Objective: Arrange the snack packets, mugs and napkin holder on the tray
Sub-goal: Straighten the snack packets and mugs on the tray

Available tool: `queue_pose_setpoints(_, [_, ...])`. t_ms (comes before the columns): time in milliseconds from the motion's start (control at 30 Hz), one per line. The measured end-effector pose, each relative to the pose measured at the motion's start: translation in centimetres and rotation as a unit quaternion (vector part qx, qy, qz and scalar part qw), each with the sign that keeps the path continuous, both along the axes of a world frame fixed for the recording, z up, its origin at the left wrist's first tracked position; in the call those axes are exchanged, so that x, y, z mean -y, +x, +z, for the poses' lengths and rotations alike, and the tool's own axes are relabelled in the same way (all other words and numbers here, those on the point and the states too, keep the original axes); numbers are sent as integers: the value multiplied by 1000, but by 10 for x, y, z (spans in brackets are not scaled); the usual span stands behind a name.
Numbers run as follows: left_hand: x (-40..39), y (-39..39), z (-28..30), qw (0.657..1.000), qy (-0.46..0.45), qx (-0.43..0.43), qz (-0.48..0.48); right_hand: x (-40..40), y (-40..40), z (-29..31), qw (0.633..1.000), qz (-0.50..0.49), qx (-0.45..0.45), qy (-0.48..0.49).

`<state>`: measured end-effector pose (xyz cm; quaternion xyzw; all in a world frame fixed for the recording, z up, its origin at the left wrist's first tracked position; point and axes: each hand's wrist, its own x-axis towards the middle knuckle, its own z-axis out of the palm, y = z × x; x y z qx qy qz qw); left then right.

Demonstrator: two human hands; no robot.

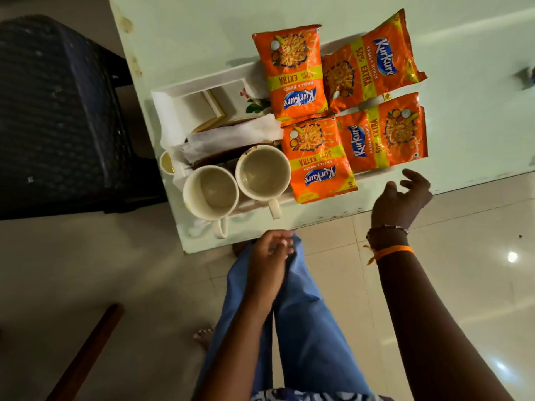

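A white tray lies on the pale table. Several orange snack packets cover its right half, two at the back and two at the front. Two empty cream mugs stand side by side at the tray's front left, handles toward me. Behind them a brown napkin holder holds white napkins. My right hand hovers with fingers apart just off the front right packet, holding nothing. My left hand hangs below the table's front edge, fingers loosely curled, empty.
The table ends close to the tray at the front and left. A dark woven chair stands to the left. A small cup sits by the tray's left rim. Tiled floor and my blue trousers are below.
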<state>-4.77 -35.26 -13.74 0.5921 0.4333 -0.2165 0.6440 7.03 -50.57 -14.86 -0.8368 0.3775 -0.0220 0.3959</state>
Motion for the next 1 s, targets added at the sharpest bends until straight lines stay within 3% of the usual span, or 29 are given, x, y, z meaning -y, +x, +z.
queue_pose_setpoints(67, [-21, -11, -7, 985, -80, -113, 101, 1, 2, -6, 994, -69, -45, 74])
queue_pose_setpoints(133, [-44, -20, -14, 965, -79, -184, 168, 0, 6, -13, 977, -99, -71, 173])
queue_pose_setpoints(200, [-66, -22, -18, 951, -44, -187, 242, -1, 11, -17, 955, -126, -68, 259])
queue_pose_setpoints(300, [-89, -17, -16, 948, 0, -96, 304, 3, 16, -20, 937, -134, -59, 318])
queue_pose_setpoints(467, [-105, 0, -13, 980, 2, 7, 199, 15, 21, -20, 943, -91, -64, 313])
queue_pose_setpoints(1000, [-81, 33, -18, 988, 103, 37, 108, 53, 55, -18, 932, -89, -28, 349])
